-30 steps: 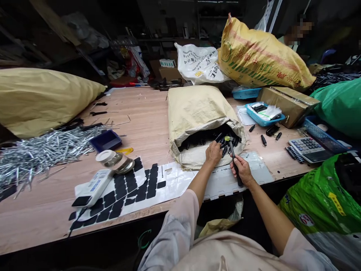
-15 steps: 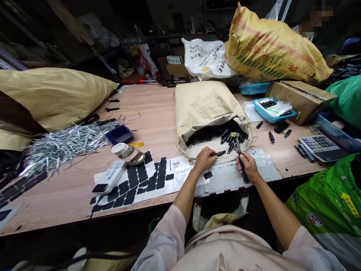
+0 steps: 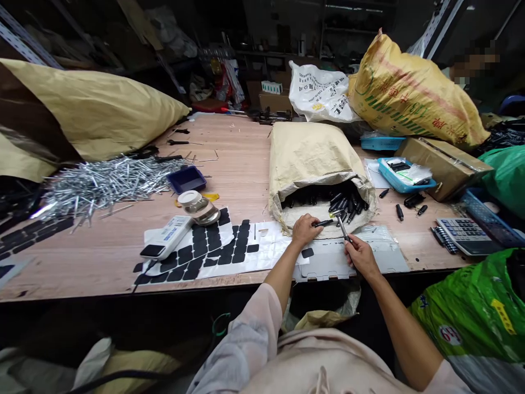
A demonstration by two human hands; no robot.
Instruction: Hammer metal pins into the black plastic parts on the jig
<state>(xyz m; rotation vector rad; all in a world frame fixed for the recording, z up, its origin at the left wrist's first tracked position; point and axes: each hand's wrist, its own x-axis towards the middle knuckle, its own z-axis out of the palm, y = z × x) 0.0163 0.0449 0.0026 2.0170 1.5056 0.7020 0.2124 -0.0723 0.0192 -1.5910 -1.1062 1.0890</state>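
My left hand (image 3: 304, 230) pinches a small black handle piece (image 3: 324, 222) in front of the mouth of a tan sack (image 3: 311, 158) that lies on the wooden table (image 3: 229, 169). The sack's mouth is full of several more black handle pieces (image 3: 344, 201). My right hand (image 3: 360, 257) grips a slim dark tool (image 3: 342, 227) with a metal tip, and the tip points at the end of the black piece. Both hands hover over a grey plastic sheet (image 3: 381, 254) at the table's front edge.
Black sticker sheets (image 3: 205, 249), a white scale (image 3: 166, 243) and a glass jar (image 3: 197, 205) lie to the left. A heap of metal pins (image 3: 102, 183) and a blue tray (image 3: 187, 179) lie further left. Sacks, a cardboard box (image 3: 443, 158), a blue basket (image 3: 404, 174) and a calculator (image 3: 465, 235) stand to the right.
My left hand drew a black piece out of the sack toward the table edge. My right hand tilted the tool down until its tip met that piece. The view shifted left.
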